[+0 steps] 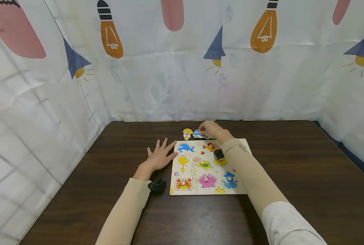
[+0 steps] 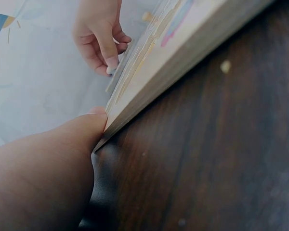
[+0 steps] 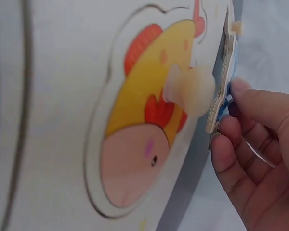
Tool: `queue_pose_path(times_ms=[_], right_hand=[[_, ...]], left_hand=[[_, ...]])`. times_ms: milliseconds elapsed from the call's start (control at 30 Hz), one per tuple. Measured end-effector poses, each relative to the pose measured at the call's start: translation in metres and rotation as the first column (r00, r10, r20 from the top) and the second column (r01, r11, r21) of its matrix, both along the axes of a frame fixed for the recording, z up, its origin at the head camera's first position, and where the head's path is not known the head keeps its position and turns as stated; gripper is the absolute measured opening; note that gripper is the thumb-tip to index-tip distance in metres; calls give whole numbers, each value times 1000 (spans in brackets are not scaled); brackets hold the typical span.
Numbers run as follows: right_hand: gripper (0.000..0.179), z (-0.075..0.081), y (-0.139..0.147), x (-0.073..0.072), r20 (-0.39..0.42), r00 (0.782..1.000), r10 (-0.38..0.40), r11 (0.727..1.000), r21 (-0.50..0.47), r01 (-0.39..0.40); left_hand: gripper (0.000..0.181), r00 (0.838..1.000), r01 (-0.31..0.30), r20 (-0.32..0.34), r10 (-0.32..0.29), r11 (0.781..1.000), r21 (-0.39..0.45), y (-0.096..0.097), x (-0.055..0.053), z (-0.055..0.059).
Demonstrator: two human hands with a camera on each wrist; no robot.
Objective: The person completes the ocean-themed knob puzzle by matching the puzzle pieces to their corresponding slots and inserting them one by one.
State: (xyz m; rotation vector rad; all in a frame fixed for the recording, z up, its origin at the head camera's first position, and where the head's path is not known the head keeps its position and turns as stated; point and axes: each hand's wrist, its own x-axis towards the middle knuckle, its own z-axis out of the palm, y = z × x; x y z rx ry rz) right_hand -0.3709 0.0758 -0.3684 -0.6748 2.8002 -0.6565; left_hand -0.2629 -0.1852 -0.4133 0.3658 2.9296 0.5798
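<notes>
A wooden puzzle board (image 1: 197, 193) with sea-animal pictures lies on the table. My left hand (image 1: 160, 157) rests with spread fingers at its left side, the thumb touching the board's edge. Beyond the far edge, my right hand (image 1: 211, 130) pinches a blue whale puzzle piece (image 1: 196, 134) between thumb and fingers; the hand hides part of it. Just left of that piece lies a yellow seahorse piece (image 1: 187, 133). In the right wrist view, the thumb presses the piece's face while fingers reach under its edge. A knobbed fish piece (image 3: 135, 149) sits in the board nearby.
Knobbed crab (image 1: 183, 184), pink shell (image 1: 207, 181) and blue squid (image 1: 230, 180) pieces sit along the board's near row. A printed curtain (image 1: 175, 88) hangs behind the dark wooden table (image 1: 292, 163). My right forearm covers the board's right part.
</notes>
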Motion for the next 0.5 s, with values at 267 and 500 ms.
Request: queue_pose_path(times_ms=[267,500], right_hand=[[25,5,5,0,-1,1000,13,1000,-10,-13],[20,9,4,5,-12,999,32,999,-41,-33]], left_hand=[[68,1000,3,-3,-3,1000,2,-1,1,0],[68,1000,5,-9,-5,1000,2,-1,2,0]])
